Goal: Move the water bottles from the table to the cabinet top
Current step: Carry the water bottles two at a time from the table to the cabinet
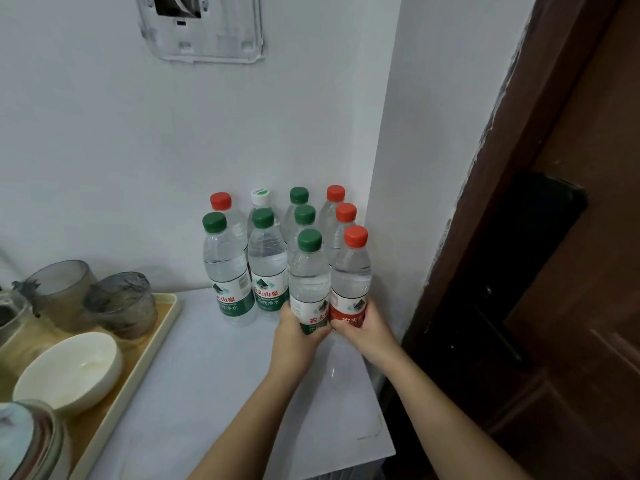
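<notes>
Several water bottles stand in rows in the back right corner of a white cabinet top (pixel 214 393), against the wall. My left hand (pixel 298 336) grips the lower part of a green-capped bottle (pixel 309 271) at the front of the group. Right beside it, my right hand (pixel 363 327) grips the base of a red-capped bottle (pixel 351 268) with a red label. Both bottles are upright and touch each other. Behind them stand other bottles with green caps (pixel 227 268), red caps (pixel 221 201) and one white cap (pixel 260 196).
A beige tray (pixel 152 344) at the left holds a white bowl (pixel 69 370), two grey glass cups (pixel 123 306) and a lidded jar (pixel 31 441). A dark wooden door (pixel 561 271) stands close on the right. A white wall fixture (pixel 204 26) hangs above.
</notes>
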{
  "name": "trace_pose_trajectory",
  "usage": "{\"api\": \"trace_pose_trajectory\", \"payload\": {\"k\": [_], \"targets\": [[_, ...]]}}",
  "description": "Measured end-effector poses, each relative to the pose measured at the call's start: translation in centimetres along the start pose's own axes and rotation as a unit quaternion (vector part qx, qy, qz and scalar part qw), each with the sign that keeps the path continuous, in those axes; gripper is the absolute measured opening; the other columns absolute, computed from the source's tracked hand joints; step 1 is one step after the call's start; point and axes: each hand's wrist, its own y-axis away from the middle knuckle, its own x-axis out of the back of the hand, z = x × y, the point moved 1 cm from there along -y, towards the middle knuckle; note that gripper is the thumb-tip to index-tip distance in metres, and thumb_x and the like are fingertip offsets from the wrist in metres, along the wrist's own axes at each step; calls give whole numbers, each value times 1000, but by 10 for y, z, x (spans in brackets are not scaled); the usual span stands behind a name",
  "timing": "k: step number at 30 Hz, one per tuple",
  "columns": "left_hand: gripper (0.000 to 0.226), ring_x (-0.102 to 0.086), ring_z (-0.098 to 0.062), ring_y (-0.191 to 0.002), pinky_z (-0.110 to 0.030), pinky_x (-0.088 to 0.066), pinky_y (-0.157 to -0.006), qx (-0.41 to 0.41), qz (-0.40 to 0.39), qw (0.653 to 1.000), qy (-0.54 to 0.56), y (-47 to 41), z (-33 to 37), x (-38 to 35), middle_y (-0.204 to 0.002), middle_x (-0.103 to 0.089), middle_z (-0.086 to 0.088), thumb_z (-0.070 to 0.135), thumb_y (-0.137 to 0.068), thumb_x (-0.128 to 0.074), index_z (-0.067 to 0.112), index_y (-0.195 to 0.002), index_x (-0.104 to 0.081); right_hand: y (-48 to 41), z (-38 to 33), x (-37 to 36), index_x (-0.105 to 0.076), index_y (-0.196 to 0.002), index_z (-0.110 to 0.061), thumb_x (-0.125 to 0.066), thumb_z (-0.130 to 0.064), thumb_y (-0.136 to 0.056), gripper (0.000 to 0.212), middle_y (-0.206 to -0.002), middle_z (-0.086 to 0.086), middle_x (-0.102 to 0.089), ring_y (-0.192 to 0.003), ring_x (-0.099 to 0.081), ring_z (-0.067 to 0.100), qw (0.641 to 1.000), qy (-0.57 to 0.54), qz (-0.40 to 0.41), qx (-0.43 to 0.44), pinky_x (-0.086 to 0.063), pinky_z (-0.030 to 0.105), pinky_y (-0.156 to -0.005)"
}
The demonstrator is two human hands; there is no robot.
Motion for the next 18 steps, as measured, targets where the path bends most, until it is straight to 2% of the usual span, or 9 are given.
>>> {"api": "trace_pose_trajectory", "payload": {"k": [2,4,7,13,18], "targets": [[68,-53,-5,-101,-15,-37,-78,1,7,1000,4,0,1,-1,-116,-57,9,17,-73,-83,14,-131,-47,-1,0,0,-47,-130,-7,-70,12,-79,59,-119,3,-64,-97,-63,-11,1000,-4,-12,2,-48,10,-80],[67,-52,-4,-101,-14,-37,-78,-4,14,1000,4,1,2,-3,-115,-56,11,16,-73,-82,15,-130,-48,-1,0,1,-46,-130,-4,-68,14,-80,58,-116,-2,-64,-96,-63,-13,1000,-7,-21,5,-47,8,-79],[66,-55,-6,-100,-17,-39,-79,0,30,1000,6,1,3,-7,-118,-60,6,16,-72,-83,14,-128,-50,-1,-1,3,-46,-126,-10,-66,16,-80,57,-110,-7,-63,-92,-63,-15,1000,-8,-24,10,-47,7,-76],[68,-56,-9,-99,-22,-42,-81,26,44,999,4,3,5,-12,-119,-61,2,17,-71,-84,12,-129,-48,-4,0,5,-50,-127,-10,-71,12,-77,59,-117,4,-66,-99,-65,-5,999,-2,-29,16,-50,12,-78],[75,-61,-18,-111,-23,-43,-81,34,52,998,-14,3,4,-13,-123,-62,0,24,-69,-86,13,-131,-45,-5,-2,6,-54,-122,-16,-74,10,-74,58,-118,6,-66,-103,-66,2,999,2,-29,23,-54,17,-83]]}}
